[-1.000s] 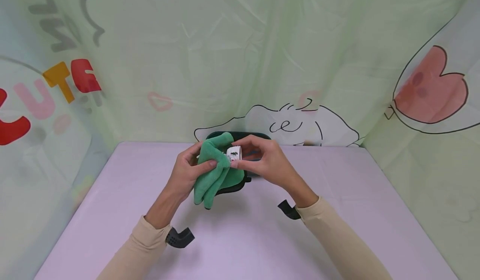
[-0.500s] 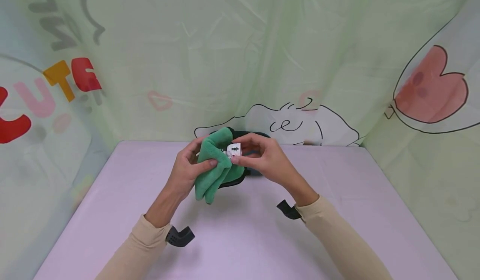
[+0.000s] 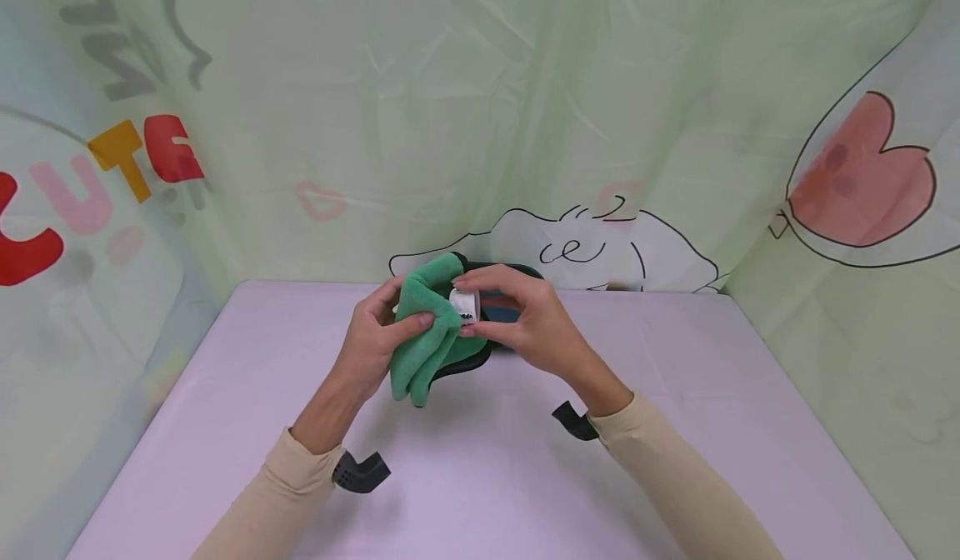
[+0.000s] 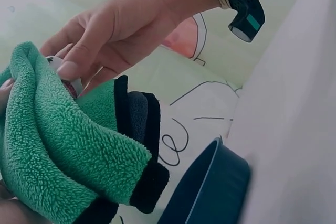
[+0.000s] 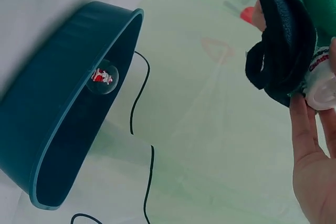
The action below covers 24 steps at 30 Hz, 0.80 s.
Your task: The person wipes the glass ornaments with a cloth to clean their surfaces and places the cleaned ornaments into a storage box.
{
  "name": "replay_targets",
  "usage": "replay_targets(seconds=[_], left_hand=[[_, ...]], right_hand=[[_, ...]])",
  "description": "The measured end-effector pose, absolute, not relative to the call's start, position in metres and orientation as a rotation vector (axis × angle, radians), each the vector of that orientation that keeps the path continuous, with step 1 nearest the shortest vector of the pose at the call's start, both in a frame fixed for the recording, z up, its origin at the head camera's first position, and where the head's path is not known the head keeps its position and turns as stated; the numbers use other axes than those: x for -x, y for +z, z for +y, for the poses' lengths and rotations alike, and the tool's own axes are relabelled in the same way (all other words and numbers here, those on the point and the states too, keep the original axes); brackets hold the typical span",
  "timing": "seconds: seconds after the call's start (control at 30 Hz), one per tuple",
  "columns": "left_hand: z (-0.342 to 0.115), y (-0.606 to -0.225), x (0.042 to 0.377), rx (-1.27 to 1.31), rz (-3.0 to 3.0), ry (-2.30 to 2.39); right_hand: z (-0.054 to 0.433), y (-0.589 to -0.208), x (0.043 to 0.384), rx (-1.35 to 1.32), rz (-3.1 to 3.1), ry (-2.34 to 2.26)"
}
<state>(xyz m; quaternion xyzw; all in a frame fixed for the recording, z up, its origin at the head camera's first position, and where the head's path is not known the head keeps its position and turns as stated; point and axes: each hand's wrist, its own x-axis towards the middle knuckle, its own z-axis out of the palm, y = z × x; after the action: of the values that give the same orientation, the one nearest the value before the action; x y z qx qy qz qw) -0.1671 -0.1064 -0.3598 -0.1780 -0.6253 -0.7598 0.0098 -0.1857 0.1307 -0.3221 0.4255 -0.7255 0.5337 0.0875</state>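
My left hand (image 3: 366, 339) grips a fluffy green cloth (image 3: 431, 327) with dark trim, thumb on the near side. The right hand (image 3: 536, 318) pinches the white printed base (image 3: 465, 303) of what looks like a snow globe, its fingertips over the top and its thumb below. The cloth surrounds the other end and hides it. In the right wrist view the pale round underside (image 5: 321, 90) and red lettering show beside the right fingers (image 5: 303, 129). From the left wrist view, the right thumb (image 4: 71, 69) lies against the base, next to the cloth's folds (image 4: 100, 145).
Behind the hands stands a dark blue tub (image 5: 58, 93), mostly covered by them in the head view. A clear ball with a Santa figure (image 5: 102, 77) shows at its opening. The pale lilac table (image 3: 637, 343) meets a printed curtain (image 3: 337, 127) at the back.
The white base has turned between the right fingers, and its dark tree print now lies near the lower edge. The cloth has risen slightly. The left hand keeps its grip.
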Motion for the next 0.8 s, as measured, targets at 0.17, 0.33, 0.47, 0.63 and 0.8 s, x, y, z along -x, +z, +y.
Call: replay_targets(seconds=[0.17,0.33,0.47,0.63,0.8], left_hand=[[-0.1068,-0.3592,0.1665,0.518,-1.957,-2.394],[-0.1069,-0.3591,0.1658,0.491,-1.958,-2.42],[-0.1072,-0.3593,0.1663,0.479,-1.962,-2.438],[-0.1074,-0.3582,0.1664,0.429,-1.973,-2.451],[-0.1072,-0.3579,0.1674,0.384,-1.966,-2.451]], right_hand=[[0.1303,-0.3232,0.1876,-1.333,-2.11,1.508],[0.1316,-0.3232,0.1903,-1.366,-2.092,1.36],[0.134,-0.3235,0.192,-1.397,-2.082,1.301],[0.1361,-0.3226,0.193,-1.436,-2.085,1.277],[0.1354,-0.3217,0.1939,-1.445,-2.066,1.208]])
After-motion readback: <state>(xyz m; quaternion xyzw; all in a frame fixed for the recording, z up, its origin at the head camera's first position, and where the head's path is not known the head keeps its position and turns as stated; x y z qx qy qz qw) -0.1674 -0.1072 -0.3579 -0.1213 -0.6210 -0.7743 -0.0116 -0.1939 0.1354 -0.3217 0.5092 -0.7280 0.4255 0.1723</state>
